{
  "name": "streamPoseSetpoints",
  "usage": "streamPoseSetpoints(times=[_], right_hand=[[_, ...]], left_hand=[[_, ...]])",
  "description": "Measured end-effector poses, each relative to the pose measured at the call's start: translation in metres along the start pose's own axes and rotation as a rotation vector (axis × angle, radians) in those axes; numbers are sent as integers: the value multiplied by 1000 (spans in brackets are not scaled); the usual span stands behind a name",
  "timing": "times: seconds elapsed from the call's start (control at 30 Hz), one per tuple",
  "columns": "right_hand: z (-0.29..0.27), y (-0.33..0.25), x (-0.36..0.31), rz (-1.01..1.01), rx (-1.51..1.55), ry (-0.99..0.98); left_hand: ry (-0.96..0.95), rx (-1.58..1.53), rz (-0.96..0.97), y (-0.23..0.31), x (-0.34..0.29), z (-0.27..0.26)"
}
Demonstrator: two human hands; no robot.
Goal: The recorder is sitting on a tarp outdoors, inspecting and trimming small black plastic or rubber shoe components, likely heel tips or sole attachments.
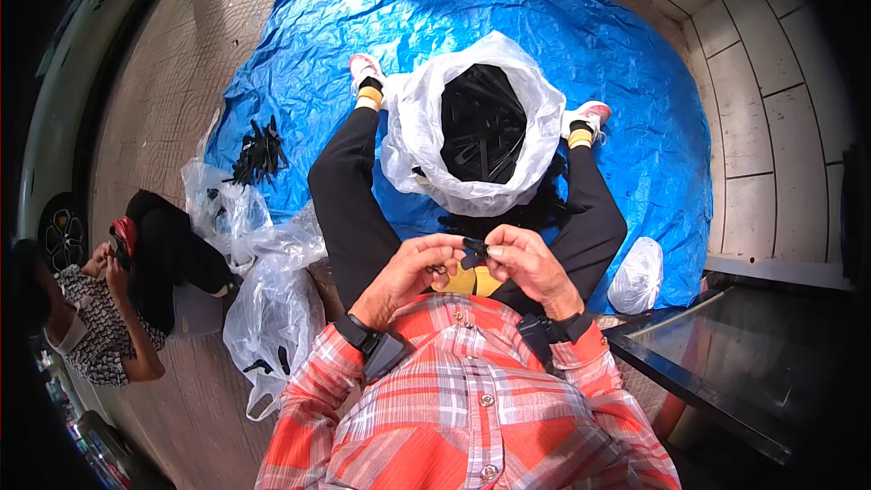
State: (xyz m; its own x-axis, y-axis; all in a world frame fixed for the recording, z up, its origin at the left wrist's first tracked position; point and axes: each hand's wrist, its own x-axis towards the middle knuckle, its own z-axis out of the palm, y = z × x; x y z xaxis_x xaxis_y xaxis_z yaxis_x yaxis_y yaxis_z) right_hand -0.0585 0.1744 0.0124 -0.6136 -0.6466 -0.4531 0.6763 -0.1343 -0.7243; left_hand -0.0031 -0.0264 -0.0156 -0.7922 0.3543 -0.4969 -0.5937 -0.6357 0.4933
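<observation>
While both hands meet over the lap, the scene reads so:
Left hand (408, 274): fingers curled, its grip pinching the left end of a small black part (474, 251); a dark strap sits on the wrist.
Right hand (531, 265): grip closed on the right side of the same part, thumb on top.
Black part: held between both hands, above the lap, just short of the white bag (413, 118).
White bag: open, standing between the outstretched legs, full of black pieces.
Tarp (635, 82): blue, spread on the pavement under the legs.
Loose pile (259, 152): black pieces on the tarp's left edge.
Clear bags (272, 308): crumpled at the left.
Other person (100, 308): seated at far left, well apart.
</observation>
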Motion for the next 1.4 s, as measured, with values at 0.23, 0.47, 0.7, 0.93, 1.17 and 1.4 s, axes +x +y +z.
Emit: streamPoseSetpoints(times=[0.23,0.47,0.7,0.93,1.17,1.4], right_hand=[[13,6,-18,73,-84,27],[23,-5,-24,207,-485,-37],[29,18,-39,230,-438,-29],[44,15,-9,143,270,-97],[42,21,-7,-30,184,-35],[50,11,-4,-139,-30,-32]], left_hand=[[-92,191,-103,-14,-10,3],[-175,354,-30,-7,-32,-1],[-193,616,63,7,-58,8],[-25,223,226,14,-39,12],[-33,122,333,-5,-19,10],[28,206,287,-8,-15,8]])
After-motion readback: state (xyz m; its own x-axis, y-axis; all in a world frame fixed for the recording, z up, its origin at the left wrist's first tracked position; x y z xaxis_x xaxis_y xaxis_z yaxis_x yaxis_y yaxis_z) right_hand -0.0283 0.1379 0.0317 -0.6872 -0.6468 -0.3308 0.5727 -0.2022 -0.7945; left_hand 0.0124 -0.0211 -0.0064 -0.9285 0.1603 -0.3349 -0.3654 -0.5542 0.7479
